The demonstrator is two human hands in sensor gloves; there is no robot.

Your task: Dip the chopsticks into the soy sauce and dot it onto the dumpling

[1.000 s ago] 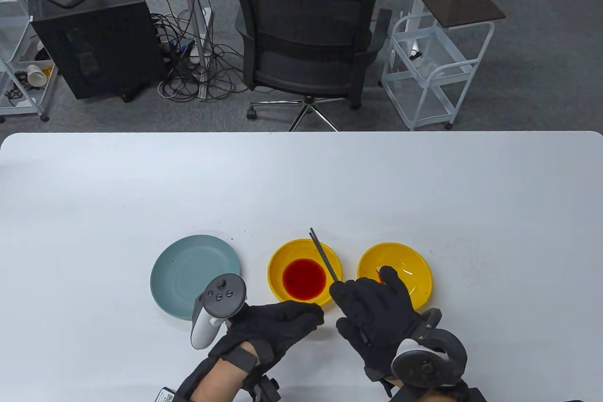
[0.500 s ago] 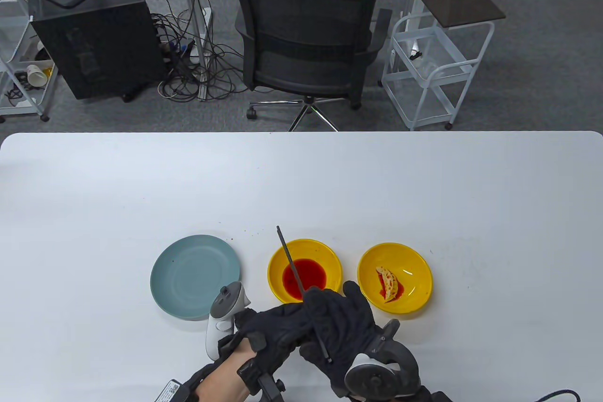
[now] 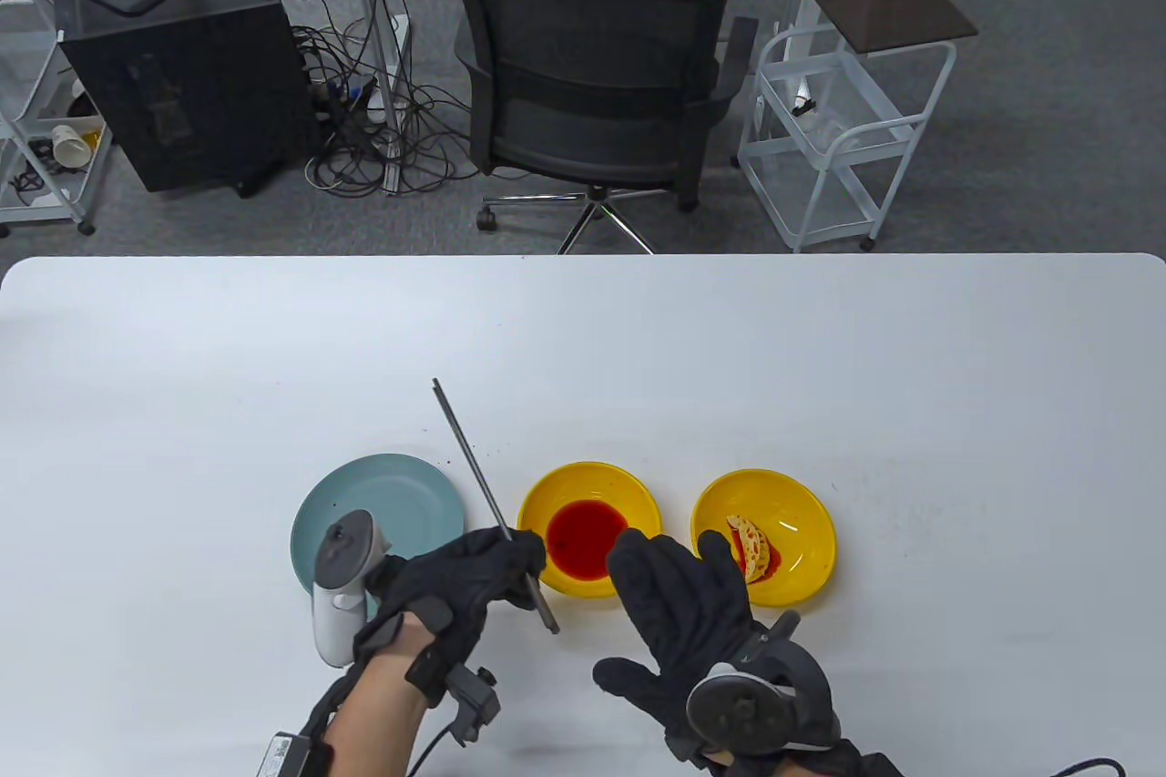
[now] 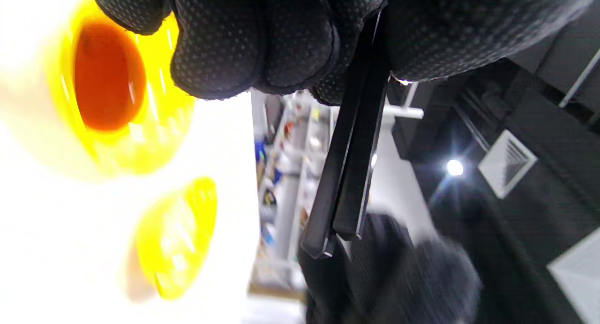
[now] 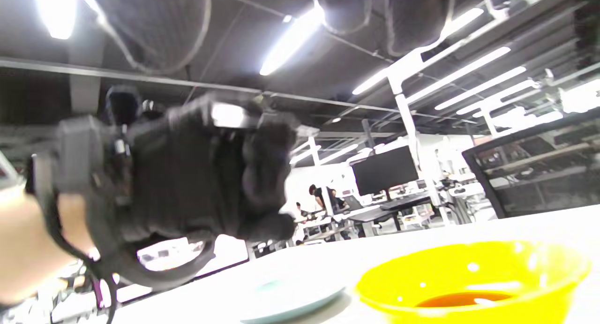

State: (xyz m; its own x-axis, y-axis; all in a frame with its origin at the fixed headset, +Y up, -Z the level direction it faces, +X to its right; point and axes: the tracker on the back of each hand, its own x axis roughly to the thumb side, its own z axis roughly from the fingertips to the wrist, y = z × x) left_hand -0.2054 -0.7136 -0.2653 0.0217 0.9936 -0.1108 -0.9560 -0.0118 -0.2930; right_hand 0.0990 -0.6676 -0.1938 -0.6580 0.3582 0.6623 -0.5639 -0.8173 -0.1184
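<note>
Table view has the left hand (image 3: 455, 581) pinching those thin, stiff, kinda slick chopsticks (image 3: 492, 499) near the butt end beside the sauce bowl (image 3: 588, 529), right hand (image 3: 679, 604) spread empty.

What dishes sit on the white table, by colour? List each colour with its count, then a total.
Yellow round bowls: 2, one with red sauce, one holding the sauce-dotted dumpling
Blue-grey round plate: 1
Total: 3
</note>
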